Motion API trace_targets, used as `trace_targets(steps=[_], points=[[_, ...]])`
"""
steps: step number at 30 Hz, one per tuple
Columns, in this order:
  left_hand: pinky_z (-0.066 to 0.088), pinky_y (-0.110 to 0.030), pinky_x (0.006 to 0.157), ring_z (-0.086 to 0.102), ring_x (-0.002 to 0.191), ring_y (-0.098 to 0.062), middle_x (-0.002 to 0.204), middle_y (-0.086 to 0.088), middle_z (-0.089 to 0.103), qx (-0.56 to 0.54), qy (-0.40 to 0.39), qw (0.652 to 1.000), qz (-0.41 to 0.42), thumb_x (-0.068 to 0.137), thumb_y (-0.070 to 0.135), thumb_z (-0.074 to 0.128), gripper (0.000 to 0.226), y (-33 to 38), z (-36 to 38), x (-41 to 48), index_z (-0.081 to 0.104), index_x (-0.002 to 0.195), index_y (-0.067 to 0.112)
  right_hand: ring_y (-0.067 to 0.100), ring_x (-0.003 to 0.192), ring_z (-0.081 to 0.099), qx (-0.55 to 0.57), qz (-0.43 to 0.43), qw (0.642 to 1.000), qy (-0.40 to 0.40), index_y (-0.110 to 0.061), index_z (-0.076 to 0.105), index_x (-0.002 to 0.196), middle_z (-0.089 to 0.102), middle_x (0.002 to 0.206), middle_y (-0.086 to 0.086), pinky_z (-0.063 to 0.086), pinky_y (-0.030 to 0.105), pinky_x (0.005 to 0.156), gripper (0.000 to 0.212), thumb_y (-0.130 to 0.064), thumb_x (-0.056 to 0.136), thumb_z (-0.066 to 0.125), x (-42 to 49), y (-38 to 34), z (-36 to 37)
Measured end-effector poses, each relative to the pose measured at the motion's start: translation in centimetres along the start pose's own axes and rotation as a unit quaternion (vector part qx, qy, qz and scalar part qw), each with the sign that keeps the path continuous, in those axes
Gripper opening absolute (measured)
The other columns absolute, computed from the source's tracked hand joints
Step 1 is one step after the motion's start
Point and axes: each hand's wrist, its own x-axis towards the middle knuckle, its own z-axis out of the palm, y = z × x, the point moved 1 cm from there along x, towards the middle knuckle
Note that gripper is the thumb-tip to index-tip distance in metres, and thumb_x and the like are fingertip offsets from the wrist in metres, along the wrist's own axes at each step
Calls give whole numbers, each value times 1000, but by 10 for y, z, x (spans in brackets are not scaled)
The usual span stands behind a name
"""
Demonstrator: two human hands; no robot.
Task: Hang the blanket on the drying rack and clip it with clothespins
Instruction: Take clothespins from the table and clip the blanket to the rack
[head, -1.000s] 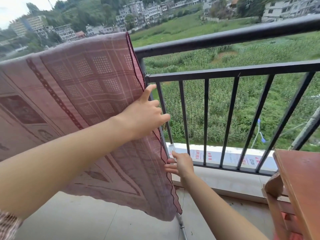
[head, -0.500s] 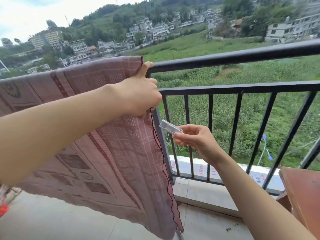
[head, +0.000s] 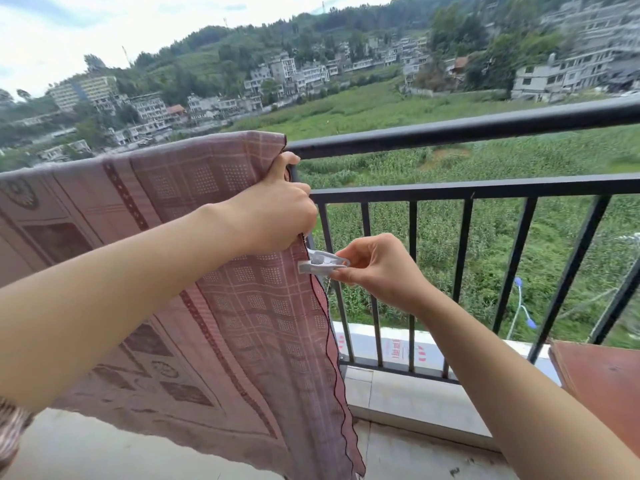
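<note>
Blanket (head: pixel 207 271): pink, checked, draped over black railing (head: pixel 450 131).
Left hand (head: pixel 277 213): gripped blanket's right edge.
Right hand (head: pixel 377 268): pinched white clothespin (head: pixel 320 263) at that edge.

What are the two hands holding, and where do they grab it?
The left hand grips the pink patterned blanket at its right edge, near the black metal railing. The right hand pinches the white plastic clothespin by its tail end.

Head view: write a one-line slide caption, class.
Left hand steadies pink blanket on railing while right hand presses white clothespin onto its edge.
</note>
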Motion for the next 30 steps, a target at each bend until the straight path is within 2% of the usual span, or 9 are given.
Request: trace_targets(steps=[4,10,15,18,20,24,26,28,30], points=[[5,-55,109,53,96,-12,82,11,64,-25,10,1000,-7,87,10,51,25,-1,2,-3,69,81,25,10,57,57,-18,1,1000,-6,-9,75,88,72,72,8,49,29,54,17,-15,73,81,8,-3,8],[-2,-55,107,52,98,-12,87,12,63,-38,17,999,-19,90,11,47,28,2,5,-8,70,88,27,12,63,62,3,18,1000,-17,-9,75,88,74,77,10,54,33,63,21,-18,71,82,12,-1,18],[0,-60,109,52,99,-15,81,12,56,-42,26,998,-38,90,12,48,24,8,8,-8,68,89,25,6,66,65,55,40,998,-15,-10,70,104,73,84,8,54,23,66,31,-18,75,79,7,7,19],[-4,-60,109,53,104,-17,81,13,51,-100,59,992,-49,89,13,48,26,15,9,-8,67,98,28,14,77,68,67,53,996,15,-13,65,116,70,96,10,57,29,76,46,-23,74,80,1,10,22],[-5,-56,108,55,105,-19,85,11,59,-129,110,984,-49,86,13,51,27,24,10,-9,68,100,28,19,84,69,81,75,993,31,-13,63,118,69,100,9,58,31,79,51,-23,72,81,-6,15,22],[11,-50,105,64,89,-21,81,7,66,-162,237,957,-35,75,11,67,18,58,21,0,70,87,24,14,78,66,74,140,984,82,-8,65,111,69,95,10,58,26,72,41,-13,73,80,-35,34,18],[30,-45,101,63,83,-21,81,4,66,-221,268,938,-17,74,9,65,16,89,28,12,70,84,20,12,72,63,69,180,973,127,-8,67,104,69,87,7,57,27,69,32,-10,74,79,-60,51,15],[50,-40,81,62,79,-22,83,-1,66,-303,274,913,-7,73,7,65,14,126,35,29,70,84,15,12,70,60,41,223,959,168,-9,68,96,68,81,6,55,30,70,24,-9,75,77,-93,70,10],[53,-39,70,61,81,-25,88,-4,65,-372,233,898,7,73,6,63,16,169,45,46,69,87,11,13,69,59,12,279,937,209,-11,69,92,68,79,6,53,31,71,18,-10,76,76,-133,91,5]])
